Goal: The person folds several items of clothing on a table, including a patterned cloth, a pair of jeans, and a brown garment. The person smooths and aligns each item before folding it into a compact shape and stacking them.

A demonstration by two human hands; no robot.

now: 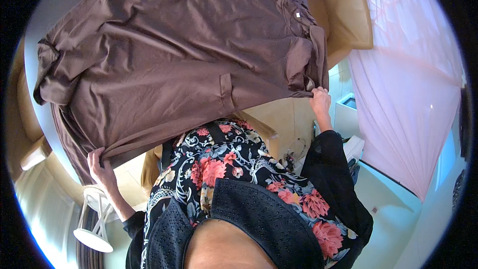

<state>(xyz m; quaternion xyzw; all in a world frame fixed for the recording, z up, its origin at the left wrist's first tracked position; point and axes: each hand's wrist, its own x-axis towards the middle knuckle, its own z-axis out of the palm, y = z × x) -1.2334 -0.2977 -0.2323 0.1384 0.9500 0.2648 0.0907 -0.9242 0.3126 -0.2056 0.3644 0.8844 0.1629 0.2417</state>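
A large brown coat [164, 45] lies spread over the table [31, 62], its near edge hanging past the table's front. Pocket flaps, creases and a small white tag show on it. At the near left corner my left hand [102, 168] is closed on the cloth, fingers pinching the edge. My right hand [321, 102] grips a bunched part of the coat at its right end. Between my two hands the near edge runs slantwise, higher on the right.
A tan chair [356, 15] stands against the table's far right side, and another tan chair [37, 152] at the left. Sheer pink netting [406, 77] hangs at the right. A white stool [94, 239] stands at lower left. Cables [295, 152] lie on the right.
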